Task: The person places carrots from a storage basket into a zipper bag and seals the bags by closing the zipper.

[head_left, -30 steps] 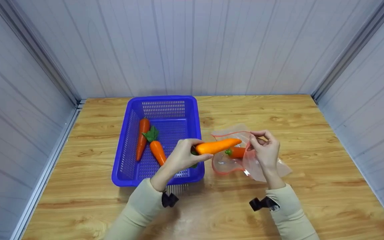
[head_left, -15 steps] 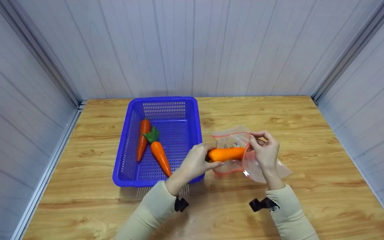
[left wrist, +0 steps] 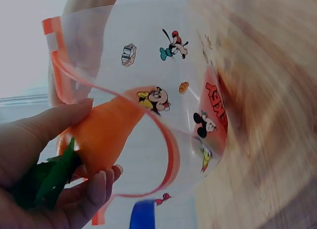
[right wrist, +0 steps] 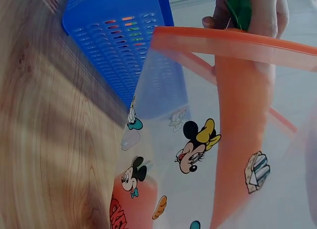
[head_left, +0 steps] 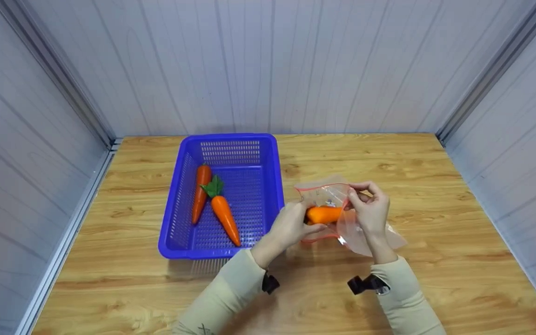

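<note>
My left hand (head_left: 291,225) grips an orange carrot (head_left: 324,215) by its thick, leafy end. Green leaves (left wrist: 49,182) stick out against the palm in the left wrist view. The carrot's narrow part lies inside a clear zip bag (head_left: 321,193) with orange-red edging and cartoon prints, and shows through its wall in the right wrist view. My right hand (head_left: 371,211) pinches the bag's rim and holds its mouth apart. A reddish shape (right wrist: 136,201) shows low in the bag; its kind is unclear there.
A blue slotted basket (head_left: 168,223) stands left of the bag. Inside lie a darker carrot (head_left: 201,193) and a brighter carrot (head_left: 225,218) with green leaves. The wooden table (head_left: 389,158) is bordered by pale panels (head_left: 268,65) at the back and sides.
My left hand has moved right from the basket's edge, pushing the carrot into the bag's mouth. The right hand has stayed at the bag's rim.
</note>
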{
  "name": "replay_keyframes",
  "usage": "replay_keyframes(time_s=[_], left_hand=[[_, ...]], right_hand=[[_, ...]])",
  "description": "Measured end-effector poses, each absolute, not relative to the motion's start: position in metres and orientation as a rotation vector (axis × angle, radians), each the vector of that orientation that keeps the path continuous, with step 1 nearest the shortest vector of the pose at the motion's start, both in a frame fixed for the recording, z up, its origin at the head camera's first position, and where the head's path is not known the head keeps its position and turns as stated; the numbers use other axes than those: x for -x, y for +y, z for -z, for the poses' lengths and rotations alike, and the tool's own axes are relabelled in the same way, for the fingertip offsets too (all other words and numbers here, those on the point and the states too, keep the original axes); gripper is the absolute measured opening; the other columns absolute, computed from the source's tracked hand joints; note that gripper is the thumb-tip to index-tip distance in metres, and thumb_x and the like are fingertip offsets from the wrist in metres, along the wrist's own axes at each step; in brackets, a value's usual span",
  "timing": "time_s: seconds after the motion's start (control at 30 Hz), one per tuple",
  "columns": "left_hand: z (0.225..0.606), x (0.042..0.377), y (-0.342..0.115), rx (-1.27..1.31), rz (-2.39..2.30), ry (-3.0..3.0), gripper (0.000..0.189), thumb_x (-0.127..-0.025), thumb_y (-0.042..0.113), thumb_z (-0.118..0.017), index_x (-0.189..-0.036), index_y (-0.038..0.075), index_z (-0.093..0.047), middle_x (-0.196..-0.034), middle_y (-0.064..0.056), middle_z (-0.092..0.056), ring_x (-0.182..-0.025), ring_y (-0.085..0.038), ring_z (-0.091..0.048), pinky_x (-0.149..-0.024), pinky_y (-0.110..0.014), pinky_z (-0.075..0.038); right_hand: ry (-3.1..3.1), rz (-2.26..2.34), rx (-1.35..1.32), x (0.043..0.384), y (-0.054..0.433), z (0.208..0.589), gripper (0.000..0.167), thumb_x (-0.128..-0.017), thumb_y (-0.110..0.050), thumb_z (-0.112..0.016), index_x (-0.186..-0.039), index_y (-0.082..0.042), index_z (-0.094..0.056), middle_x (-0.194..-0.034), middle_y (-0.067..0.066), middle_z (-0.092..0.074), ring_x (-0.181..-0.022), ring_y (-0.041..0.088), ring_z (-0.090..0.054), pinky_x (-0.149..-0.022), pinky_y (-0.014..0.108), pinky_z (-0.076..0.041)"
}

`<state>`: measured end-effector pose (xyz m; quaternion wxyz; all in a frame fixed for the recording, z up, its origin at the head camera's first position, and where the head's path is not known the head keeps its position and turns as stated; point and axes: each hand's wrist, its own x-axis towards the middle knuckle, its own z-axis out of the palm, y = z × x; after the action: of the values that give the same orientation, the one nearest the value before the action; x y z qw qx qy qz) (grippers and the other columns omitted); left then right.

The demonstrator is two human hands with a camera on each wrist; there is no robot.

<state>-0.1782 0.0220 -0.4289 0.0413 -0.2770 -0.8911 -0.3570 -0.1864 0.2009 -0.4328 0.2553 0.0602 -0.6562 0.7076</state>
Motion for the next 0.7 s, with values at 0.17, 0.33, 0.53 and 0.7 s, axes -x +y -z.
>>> replay_keyframes(time_s=[0.17,0.33,0.53,0.7], left_hand=[[0.435,0.183,0.034,0.806,1.122,-2.742,0.032,-0.07,0.031,-0.074,-0.082,0.005,-0.061,-0.07,0.002,-0.053,-0.059,-0.009,-0.045,-0.051,-0.017,-0.035],[0.441,0.186,0.043,0.747,1.166,-2.772,0.032,-0.07,0.031,-0.075,-0.085,0.006,-0.062,-0.07,0.002,-0.055,-0.06,-0.009,-0.047,-0.052,-0.018,-0.037],[0.443,0.187,0.056,0.636,1.145,-2.884,0.034,-0.071,0.03,-0.073,-0.093,0.006,-0.062,-0.079,0.002,-0.057,-0.063,-0.008,-0.049,-0.054,-0.018,-0.041],[0.447,0.189,0.062,0.634,1.042,-2.881,0.027,-0.072,0.033,-0.071,-0.081,0.01,-0.062,-0.069,0.004,-0.054,-0.056,-0.008,-0.047,-0.048,-0.019,-0.038]], right_hand=[[-1.776,-1.919,-0.16,0.186,0.201,0.432,0.009,-0.076,0.019,-0.052,-0.085,0.021,-0.054,-0.071,0.025,-0.05,-0.042,0.013,-0.052,-0.039,0.023,-0.046],[-1.758,-1.936,-0.164,0.186,0.201,0.433,0.009,-0.077,0.017,-0.053,-0.085,0.021,-0.053,-0.07,0.018,-0.051,-0.042,0.014,-0.053,-0.039,0.023,-0.046],[-1.74,-1.941,-0.188,0.186,0.201,0.434,0.012,-0.076,0.018,-0.053,-0.085,0.026,-0.049,-0.07,0.019,-0.051,-0.042,0.013,-0.053,-0.039,0.023,-0.046],[-1.738,-1.953,-0.173,0.185,0.2,0.434,0.011,-0.076,0.02,-0.052,-0.086,0.025,-0.05,-0.07,0.017,-0.053,-0.042,0.013,-0.052,-0.039,0.023,-0.045]])
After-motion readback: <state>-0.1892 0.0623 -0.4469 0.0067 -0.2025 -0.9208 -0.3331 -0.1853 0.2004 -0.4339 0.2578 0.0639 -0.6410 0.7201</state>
